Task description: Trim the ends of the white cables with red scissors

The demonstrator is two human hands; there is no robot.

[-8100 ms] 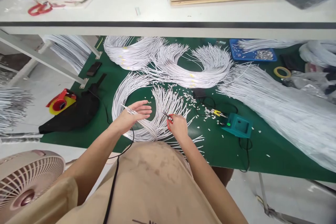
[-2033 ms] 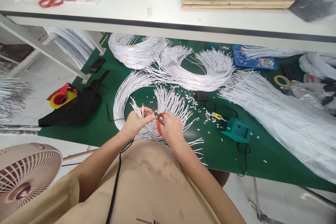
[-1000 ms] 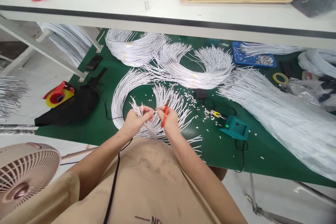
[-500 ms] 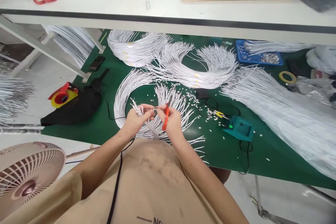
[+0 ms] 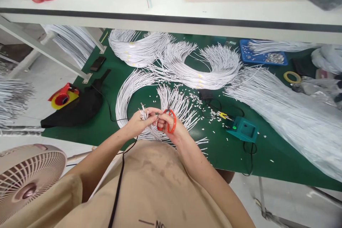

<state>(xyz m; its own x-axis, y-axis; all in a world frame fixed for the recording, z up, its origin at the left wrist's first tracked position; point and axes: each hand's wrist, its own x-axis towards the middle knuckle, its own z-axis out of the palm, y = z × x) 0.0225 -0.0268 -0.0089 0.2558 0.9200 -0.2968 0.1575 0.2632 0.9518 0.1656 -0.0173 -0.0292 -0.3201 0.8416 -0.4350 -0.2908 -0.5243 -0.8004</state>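
Note:
My left hand [image 5: 143, 121] is closed around a few white wires [image 5: 143, 114], whose ends stick up past the fingers. Red-handled scissors [image 5: 174, 123] hang on my right hand [image 5: 169, 124], their blades pointing away from me. The fingertips of both hands meet over a curved bundle of white wires [image 5: 123, 92]; whatever is pinched between them is too small to make out. Just beyond the hands, the loose ends of white wires [image 5: 177, 101] fan out on the green table [image 5: 187, 164].
Bundles of white wire [image 5: 211, 80] lie behind. Small white bits [image 5: 196, 101] are scattered to the right, near a teal tool stand [image 5: 244, 130]. A blue tray [image 5: 263, 57] holds small parts. A white shelf [image 5: 165, 10] crosses above. A fan [image 5: 29, 185] stands at left.
The scissors have turned in my right hand, so both handle loops now show. My right hand has rolled over slightly, and the wire ends in my left hand have shifted a little.

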